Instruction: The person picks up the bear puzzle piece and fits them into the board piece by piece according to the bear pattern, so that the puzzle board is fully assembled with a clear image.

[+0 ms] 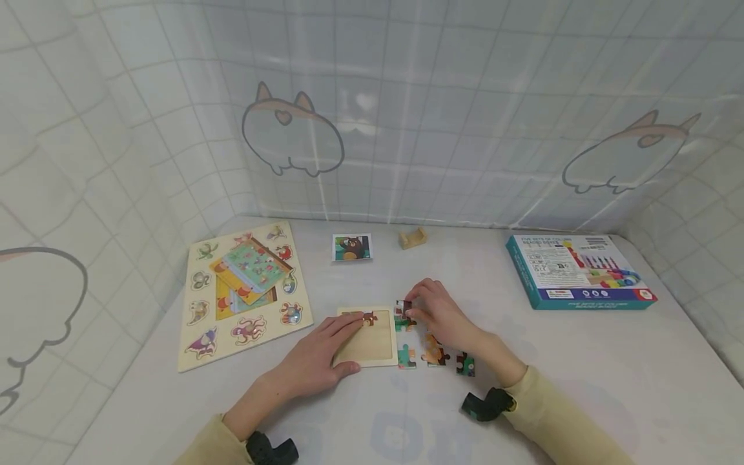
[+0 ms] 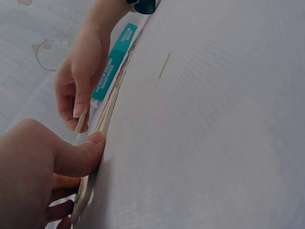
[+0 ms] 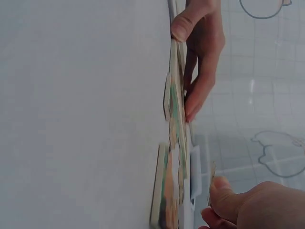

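Observation:
My left hand (image 1: 316,355) rests along the left side of a shallow wooden puzzle tray (image 1: 372,349). Its fingers stretch over the frame and its thumb (image 2: 90,152) presses the near edge. Inside the tray, at the top beside the index fingertip, lies a brown jigsaw piece (image 1: 370,318). Just right of the tray, my right hand (image 1: 442,316) pinches another jigsaw piece (image 3: 212,183) between thumb and fingers, raised off the table in the wrist views. Several loose pieces, among them a teal one (image 1: 407,356), an orange one (image 1: 433,352) and a dark green one (image 1: 465,364), lie below that hand.
A bear picture card (image 1: 351,247) lies beyond the tray, with a small wooden holder (image 1: 413,238) to its right. At the left is a large sea-animal board (image 1: 193,342) with colourful panels on it. A teal-edged boxed toy (image 1: 581,271) sits at the back right.

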